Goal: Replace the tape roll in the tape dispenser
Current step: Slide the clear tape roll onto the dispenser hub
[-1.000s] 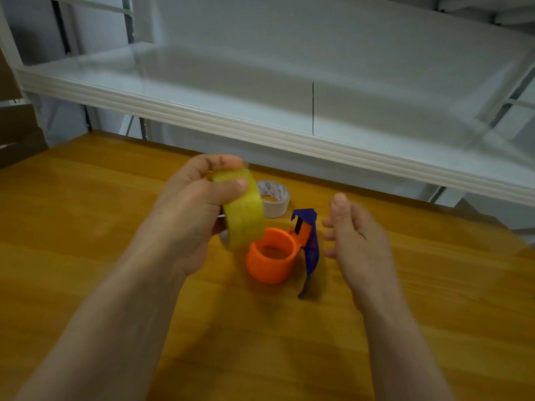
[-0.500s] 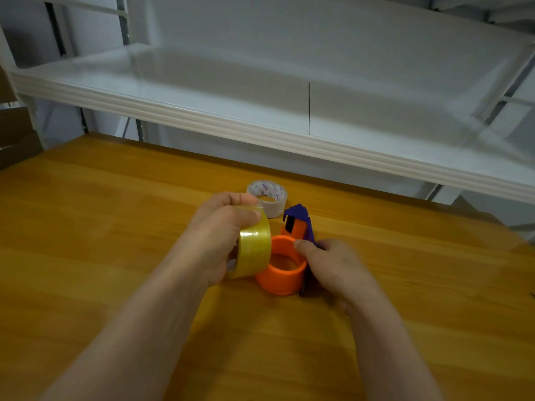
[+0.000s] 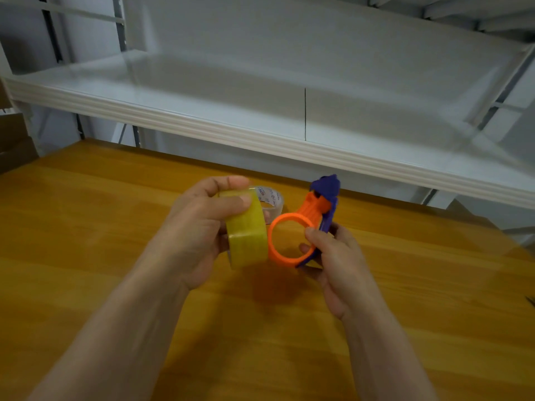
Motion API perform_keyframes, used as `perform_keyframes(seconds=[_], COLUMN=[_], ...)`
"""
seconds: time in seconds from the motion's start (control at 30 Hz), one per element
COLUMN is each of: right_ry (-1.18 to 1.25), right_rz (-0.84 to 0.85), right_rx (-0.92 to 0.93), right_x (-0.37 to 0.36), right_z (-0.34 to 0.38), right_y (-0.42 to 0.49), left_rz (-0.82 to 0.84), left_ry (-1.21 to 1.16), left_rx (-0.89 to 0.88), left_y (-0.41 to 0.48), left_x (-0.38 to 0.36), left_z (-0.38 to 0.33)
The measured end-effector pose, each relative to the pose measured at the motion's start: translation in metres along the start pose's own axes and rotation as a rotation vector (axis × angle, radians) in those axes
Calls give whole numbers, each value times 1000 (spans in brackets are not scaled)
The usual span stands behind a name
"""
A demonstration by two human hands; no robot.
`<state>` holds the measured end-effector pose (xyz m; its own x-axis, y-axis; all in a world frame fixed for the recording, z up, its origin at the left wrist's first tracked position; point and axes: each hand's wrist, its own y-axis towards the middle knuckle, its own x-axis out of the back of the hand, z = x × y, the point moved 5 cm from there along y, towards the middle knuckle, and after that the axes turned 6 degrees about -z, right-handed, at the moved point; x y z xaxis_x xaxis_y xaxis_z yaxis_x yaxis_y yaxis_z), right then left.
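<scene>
My left hand [image 3: 199, 230] grips a yellow tape roll [image 3: 247, 227] on edge, thumb on top, held above the wooden table [image 3: 86, 227]. My right hand [image 3: 335, 261] holds the orange and purple tape dispenser [image 3: 304, 224] in the air, fingers on its orange ring, its purple end pointing up and away. The roll's side almost touches the ring's left edge. Behind the yellow roll a clear tape roll [image 3: 272, 199] lies on the table, partly hidden.
A white shelf [image 3: 289, 146] overhangs the far edge of the table. Brown cardboard boxes [image 3: 14, 140] stand at the far left.
My right hand took hold of the dispenser and lifted it off the table, tilting it up. My left hand brought the yellow roll down beside the orange ring.
</scene>
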<state>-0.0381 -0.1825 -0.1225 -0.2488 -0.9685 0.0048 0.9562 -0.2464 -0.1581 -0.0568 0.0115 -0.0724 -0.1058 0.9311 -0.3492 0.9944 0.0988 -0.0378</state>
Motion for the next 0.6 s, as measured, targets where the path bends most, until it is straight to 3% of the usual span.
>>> perform_keyframes(seconds=[0.2, 0.6], right_ry=[98, -10], right_rz=[-14, 255], right_rx=[107, 139], right_x=[-1, -9], right_z=[8, 13], right_y=[-1, -14], left_rz=[39, -73], left_ry=[78, 114], left_rx=[-46, -45], left_y=[-10, -2], left_x=[-20, -4], left_z=[8, 8])
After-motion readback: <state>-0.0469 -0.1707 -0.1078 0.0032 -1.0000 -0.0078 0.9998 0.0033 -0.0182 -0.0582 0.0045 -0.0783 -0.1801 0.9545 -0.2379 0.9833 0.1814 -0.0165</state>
